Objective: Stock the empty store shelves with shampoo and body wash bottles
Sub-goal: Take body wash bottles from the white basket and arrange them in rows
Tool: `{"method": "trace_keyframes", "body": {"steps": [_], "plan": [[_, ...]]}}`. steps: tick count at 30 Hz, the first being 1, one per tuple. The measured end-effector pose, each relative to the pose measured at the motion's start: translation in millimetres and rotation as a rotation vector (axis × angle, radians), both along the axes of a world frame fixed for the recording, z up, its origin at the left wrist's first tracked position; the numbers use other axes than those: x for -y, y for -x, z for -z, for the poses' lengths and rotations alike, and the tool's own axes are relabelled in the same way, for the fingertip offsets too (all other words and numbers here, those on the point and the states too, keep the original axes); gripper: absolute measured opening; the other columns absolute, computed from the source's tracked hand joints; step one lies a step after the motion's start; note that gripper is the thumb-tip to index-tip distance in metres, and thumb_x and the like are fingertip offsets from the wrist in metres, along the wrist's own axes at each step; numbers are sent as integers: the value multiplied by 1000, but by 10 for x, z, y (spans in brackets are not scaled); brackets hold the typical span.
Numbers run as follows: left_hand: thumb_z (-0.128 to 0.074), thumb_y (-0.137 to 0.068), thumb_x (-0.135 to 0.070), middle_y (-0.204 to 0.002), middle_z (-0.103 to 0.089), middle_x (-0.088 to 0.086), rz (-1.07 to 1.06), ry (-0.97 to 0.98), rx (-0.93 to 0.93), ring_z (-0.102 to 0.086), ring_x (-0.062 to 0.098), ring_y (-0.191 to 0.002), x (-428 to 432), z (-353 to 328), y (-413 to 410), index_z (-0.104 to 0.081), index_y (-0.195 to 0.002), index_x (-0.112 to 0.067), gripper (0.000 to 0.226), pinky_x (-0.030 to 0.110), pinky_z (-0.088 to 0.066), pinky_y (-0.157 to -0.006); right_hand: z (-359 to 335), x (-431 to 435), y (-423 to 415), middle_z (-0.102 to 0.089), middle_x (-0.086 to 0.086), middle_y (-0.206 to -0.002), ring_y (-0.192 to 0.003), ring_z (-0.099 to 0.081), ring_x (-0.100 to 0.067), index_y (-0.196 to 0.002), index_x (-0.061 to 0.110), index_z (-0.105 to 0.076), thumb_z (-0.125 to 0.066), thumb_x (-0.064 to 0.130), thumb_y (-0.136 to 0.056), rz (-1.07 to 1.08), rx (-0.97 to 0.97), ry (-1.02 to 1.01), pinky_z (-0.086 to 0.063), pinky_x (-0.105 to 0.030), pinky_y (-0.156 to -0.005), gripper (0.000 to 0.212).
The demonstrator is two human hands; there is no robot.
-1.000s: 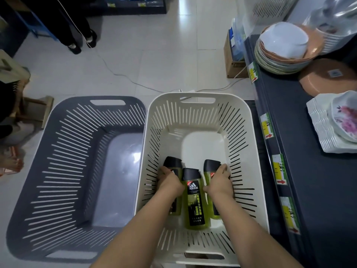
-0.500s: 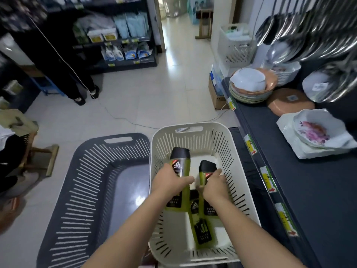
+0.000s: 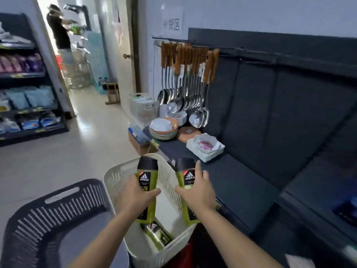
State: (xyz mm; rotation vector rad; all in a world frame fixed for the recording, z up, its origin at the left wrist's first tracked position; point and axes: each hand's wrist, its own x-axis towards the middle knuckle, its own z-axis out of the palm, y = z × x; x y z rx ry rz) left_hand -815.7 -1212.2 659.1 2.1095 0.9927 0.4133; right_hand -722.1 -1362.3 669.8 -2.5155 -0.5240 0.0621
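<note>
Though smooth and probably slippery, rigid and moderately heavy: left bottle (image 3: 144,176), right bottle (image 3: 187,176), upright over basket (image 3: 117,180). Left hand (image 3: 138,196), right hand (image 3: 200,192) each wrap one mid-body; waist hold suits.

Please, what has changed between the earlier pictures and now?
The left grip and the right grip, which lay on bottles in the white basket, have each lifted one green bottle up from its floor: the left bottle and the right bottle. The third bottle stays lying in the basket; the grey basket stays beside it.
</note>
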Motion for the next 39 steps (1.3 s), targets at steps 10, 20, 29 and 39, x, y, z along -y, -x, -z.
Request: {"method": "trace_keyframes", "body": {"steps": [10, 20, 29, 39], "plan": [[-77, -54, -48, -83, -59, -13, 528, -33, 215, -56, 7, -75, 1650, -822, -40, -46, -91, -28, 52, 31, -44, -65, -683, 1865, 715, -41, -3, -137, -123, -48, -22, -154, 19, -8, -61, 57, -83, 383, 395, -56, -50, -33, -88, 97], [-77, -50, -44, -82, -64, -17, 1070, 53, 340, -60, -3, -77, 3616, -1165, 162, -47, -89, -34, 50, 28, -53, -68, -921, 3977, 1125, -45, -10, -137, -117, -54, -31, -142, 9, -27, -81, 28, -73, 810, 614, -227, -50, -38, -82, 89], [-79, -52, -38, -86, -65, -16, 1174, 112, 402, -61, -1, -81, 5016, -1177, -91, -47, -98, -37, 55, 33, -55, -74, -905, 5359, 816, -50, -1, -109, -89, -55, -23, -127, 20, -26, -79, 6, -72, 965, 554, -543, -44, -35, -76, 77], [-85, -64, -30, -94, -58, -16, 960, 165, 452, -58, 6, -83, 5994, -1021, -886, -37, -104, -29, 62, 18, -42, -69, -620, 6027, 3, -48, -2, -109, -94, -52, -18, -125, 14, -27, -81, 7, -72, 898, 481, -740, -41, -29, -78, 76]]}}
